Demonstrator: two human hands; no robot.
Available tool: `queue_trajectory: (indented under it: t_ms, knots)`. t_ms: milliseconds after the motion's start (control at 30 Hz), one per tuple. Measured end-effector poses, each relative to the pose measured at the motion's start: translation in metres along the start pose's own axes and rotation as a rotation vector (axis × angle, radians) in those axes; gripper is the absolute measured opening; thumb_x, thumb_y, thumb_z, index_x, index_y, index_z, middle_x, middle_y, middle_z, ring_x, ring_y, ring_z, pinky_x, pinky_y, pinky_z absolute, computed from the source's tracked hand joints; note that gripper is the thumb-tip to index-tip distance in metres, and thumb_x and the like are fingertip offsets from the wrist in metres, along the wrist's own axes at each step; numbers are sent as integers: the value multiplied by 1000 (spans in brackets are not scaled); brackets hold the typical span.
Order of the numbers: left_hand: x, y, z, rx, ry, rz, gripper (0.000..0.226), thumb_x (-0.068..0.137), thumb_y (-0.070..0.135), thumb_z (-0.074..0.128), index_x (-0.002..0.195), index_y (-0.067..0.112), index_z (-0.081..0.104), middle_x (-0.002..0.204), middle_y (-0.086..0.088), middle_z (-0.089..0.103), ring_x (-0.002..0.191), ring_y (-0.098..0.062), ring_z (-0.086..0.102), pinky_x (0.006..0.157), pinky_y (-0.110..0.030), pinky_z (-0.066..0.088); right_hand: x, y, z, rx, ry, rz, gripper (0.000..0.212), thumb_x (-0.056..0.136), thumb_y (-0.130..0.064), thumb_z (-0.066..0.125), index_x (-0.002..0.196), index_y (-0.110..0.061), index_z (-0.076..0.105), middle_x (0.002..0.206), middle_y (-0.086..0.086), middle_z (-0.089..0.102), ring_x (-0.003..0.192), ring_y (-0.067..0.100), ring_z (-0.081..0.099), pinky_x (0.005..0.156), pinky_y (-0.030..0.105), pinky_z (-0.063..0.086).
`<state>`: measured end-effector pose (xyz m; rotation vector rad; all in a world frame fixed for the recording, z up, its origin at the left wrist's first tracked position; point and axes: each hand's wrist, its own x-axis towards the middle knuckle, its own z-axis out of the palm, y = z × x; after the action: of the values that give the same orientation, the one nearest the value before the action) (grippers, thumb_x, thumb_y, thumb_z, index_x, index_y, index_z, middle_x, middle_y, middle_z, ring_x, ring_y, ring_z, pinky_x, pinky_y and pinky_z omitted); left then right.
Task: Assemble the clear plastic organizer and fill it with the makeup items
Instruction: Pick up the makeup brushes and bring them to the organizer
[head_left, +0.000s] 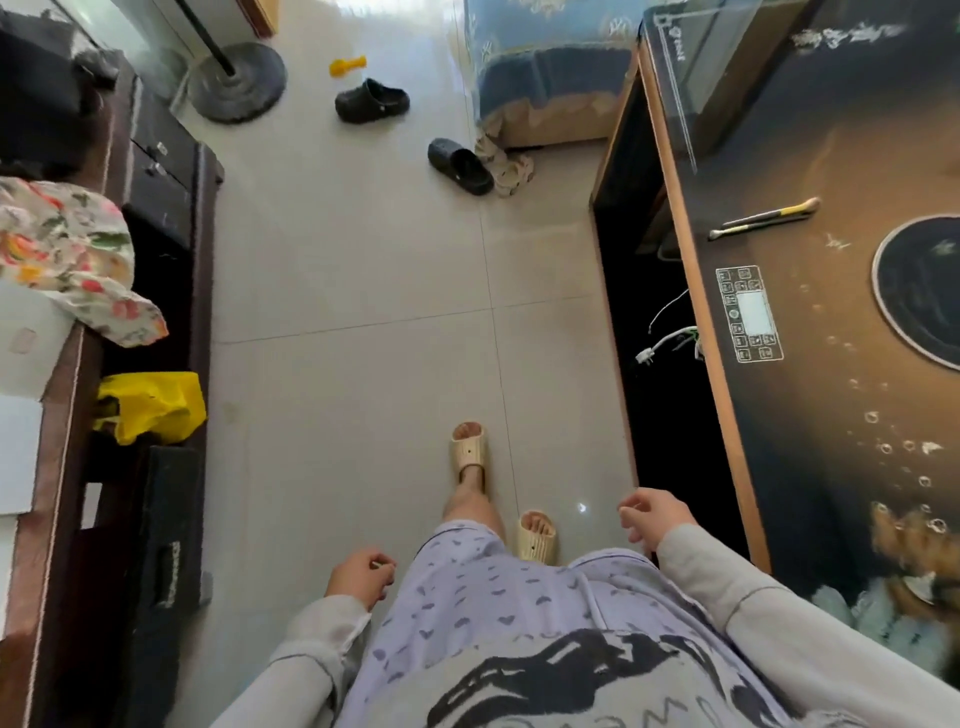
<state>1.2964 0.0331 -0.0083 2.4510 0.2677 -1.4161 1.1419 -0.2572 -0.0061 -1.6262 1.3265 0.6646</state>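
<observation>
I am standing on a tiled floor and looking down. My left hand (359, 576) hangs by my hip with its fingers loosely curled and nothing in it. My right hand (655, 519) hangs near the edge of a dark glossy table (810, 395), fingers apart and empty. Two makeup brushes (763, 218) lie side by side on that table at the right. A clear plastic organizer piece (691, 62) stands on the table's far end, partly cut off by the frame.
A dark wooden cabinet (156, 260) runs along the left with a floral cloth (67, 254) and a yellow bag (150, 408). Black clogs (371, 101), a yellow toy (347, 66), a fan base (236, 83) and a bed (545, 67) lie ahead. Cables (670, 340) dangle beside the table.
</observation>
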Motion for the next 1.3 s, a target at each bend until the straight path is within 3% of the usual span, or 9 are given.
queue_trajectory:
  t_ms: [167,267,400,567,633,767,1033,1133,1300]
  knots:
    - [57,95,-40,79,-31,121,20,87,0,47,73,13,54,83,-14,57,51,-15,48,52,-22,34,28,-11,-8,116,53,152,12,87,-3,51,89,-5,63,71,10,57,48,12,47,48,15,38]
    - [82,163,-67,179,-94,215,23,86,1,47,70,17,52,80,-11,57,64,-22,53,60,-23,36,36,-21,-15,217,114,282,16,86,-1,51,73,-7,58,60,7,55,45,14,46,37,9,38]
    - [102,250,-102,273,-135,358,33,85,-1,46,61,22,50,62,-2,53,53,-17,49,48,-22,34,38,-42,-18,280,132,363,10,86,-1,53,80,-5,60,79,11,58,67,21,53,69,22,39]
    - [119,340,-128,387,-151,474,23,86,-4,45,73,13,54,62,1,52,50,-11,48,38,-14,35,37,-68,-22,420,168,460,16,87,-3,52,92,2,67,101,17,66,91,27,57,78,28,40]
    - [122,366,-128,400,-162,500,20,86,-5,44,82,11,55,63,1,52,51,-12,48,35,-12,36,42,-77,-26,464,174,482,13,87,-3,52,85,-2,64,98,15,66,97,30,60,83,31,44]
    - [128,399,-117,540,-209,511,29,88,0,45,68,18,51,62,4,52,52,-10,48,45,-18,37,64,-89,-39,554,192,509,14,87,-2,49,77,-6,59,85,11,61,83,24,57,88,35,48]
    - [144,448,-94,889,-286,376,30,90,3,44,66,19,52,71,-5,59,59,-17,51,62,-23,43,127,-106,-121,795,262,485,32,84,-3,50,56,-16,51,56,3,52,44,16,44,31,14,33]
    - [146,481,-82,956,-239,411,19,89,4,46,83,10,62,99,-19,67,80,-16,52,73,-25,45,140,-109,-151,846,285,460,30,85,-4,49,57,-14,50,55,4,51,43,16,41,27,9,26]
    - [142,540,-55,935,-186,508,38,87,-1,47,56,20,45,62,-9,55,75,-24,52,81,-38,52,146,-110,-179,873,291,461,30,86,-6,47,58,-16,47,55,1,51,43,14,42,31,13,29]
